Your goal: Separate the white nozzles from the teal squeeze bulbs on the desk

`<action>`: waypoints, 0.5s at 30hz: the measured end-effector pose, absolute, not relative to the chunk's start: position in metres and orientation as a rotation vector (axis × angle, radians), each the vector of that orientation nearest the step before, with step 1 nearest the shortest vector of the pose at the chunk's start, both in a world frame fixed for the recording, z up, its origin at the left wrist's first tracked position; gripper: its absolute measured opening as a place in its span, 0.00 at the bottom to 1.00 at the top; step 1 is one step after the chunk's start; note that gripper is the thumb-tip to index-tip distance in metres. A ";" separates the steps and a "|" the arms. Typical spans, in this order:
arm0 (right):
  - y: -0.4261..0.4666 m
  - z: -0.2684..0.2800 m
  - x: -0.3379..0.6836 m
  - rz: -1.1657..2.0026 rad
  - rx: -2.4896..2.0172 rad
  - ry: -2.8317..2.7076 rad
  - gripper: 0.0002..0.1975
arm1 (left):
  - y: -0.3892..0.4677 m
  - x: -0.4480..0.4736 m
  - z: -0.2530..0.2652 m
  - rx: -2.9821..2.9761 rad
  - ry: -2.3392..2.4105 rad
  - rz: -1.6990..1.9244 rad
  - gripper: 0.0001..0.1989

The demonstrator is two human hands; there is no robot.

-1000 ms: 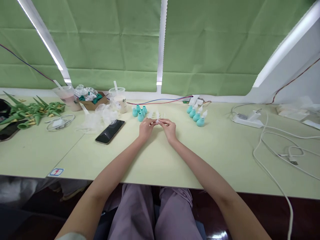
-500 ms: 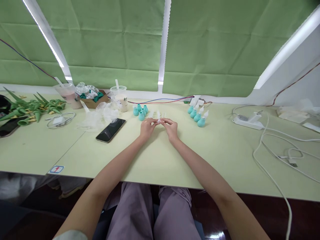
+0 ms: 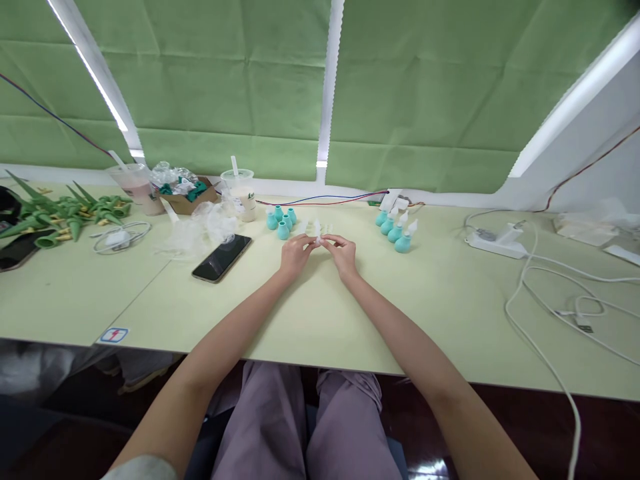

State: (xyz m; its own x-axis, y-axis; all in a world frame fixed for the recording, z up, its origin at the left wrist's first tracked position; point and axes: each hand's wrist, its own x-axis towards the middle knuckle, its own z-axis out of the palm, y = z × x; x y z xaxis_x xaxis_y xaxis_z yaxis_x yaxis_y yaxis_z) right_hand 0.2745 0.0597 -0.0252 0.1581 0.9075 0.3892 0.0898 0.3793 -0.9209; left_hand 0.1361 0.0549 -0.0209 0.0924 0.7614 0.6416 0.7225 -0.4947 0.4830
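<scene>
My left hand and my right hand meet at the middle of the table, fingertips pinched together from both sides on a small white pointed nozzle, which stands upright between them. Its lower end is hidden by the fingers. Just behind my hands lie more small whitish pieces, too small to make out. To the left of them is a cluster of several open turquoise bulbs. On the right, a slanting row of several turquoise bulbs carries white pointed nozzles on top.
A black phone lies left of my hands, beside crumpled clear plastic. Farther back stand two drink cups and a cardboard box. Green plastic pieces fill the far left. A power strip and white cables lie right.
Almost nothing differs. Both hands keep their pinch on the nozzle, with only a tiny shift of the fingers; the view has tilted very slightly.
</scene>
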 end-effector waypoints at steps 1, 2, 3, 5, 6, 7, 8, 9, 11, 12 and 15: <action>0.060 -0.026 0.275 0.780 -1.033 -1.281 0.11 | 0.055 0.136 -0.021 2.299 1.563 1.387 0.09; 0.061 -0.027 0.275 0.804 -1.030 -1.275 0.12 | 0.055 0.136 -0.021 2.305 1.574 1.385 0.09; 0.061 -0.028 0.274 0.835 -1.020 -1.270 0.13 | 0.055 0.135 -0.021 2.306 1.588 1.386 0.09; 0.061 -0.028 0.274 0.882 -0.979 -1.273 0.15 | 0.055 0.135 -0.021 2.303 1.608 1.388 0.08; 0.060 -0.028 0.273 0.886 -0.956 -1.279 0.14 | 0.056 0.135 -0.022 2.303 1.613 1.389 0.08; 0.059 -0.027 0.273 0.877 -0.938 -1.285 0.13 | 0.056 0.135 -0.022 2.308 1.616 1.389 0.08; 0.058 -0.027 0.273 0.856 -0.928 -1.289 0.12 | 0.056 0.136 -0.022 2.316 1.616 1.387 0.08; 0.057 -0.026 0.273 0.827 -0.925 -1.290 0.11 | 0.056 0.136 -0.022 2.326 1.615 1.387 0.08; 0.057 -0.026 0.273 0.780 -0.929 -1.279 0.10 | 0.055 0.136 -0.023 2.343 1.618 1.390 0.08; 0.057 -0.026 0.273 0.765 -0.930 -1.272 0.10 | 0.056 0.137 -0.023 2.349 1.618 1.390 0.08; 0.060 -0.029 0.274 0.770 -0.941 -1.250 0.10 | 0.056 0.137 -0.023 2.357 1.629 1.376 0.08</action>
State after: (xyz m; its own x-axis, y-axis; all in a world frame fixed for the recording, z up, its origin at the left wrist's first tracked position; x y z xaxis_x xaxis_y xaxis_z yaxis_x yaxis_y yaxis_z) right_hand 0.2742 0.0601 -0.0292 0.1693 0.8884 0.4267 0.0179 0.4301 -0.9026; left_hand 0.1366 0.0558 -0.0233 0.1001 0.7441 0.6606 0.7759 -0.4740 0.4163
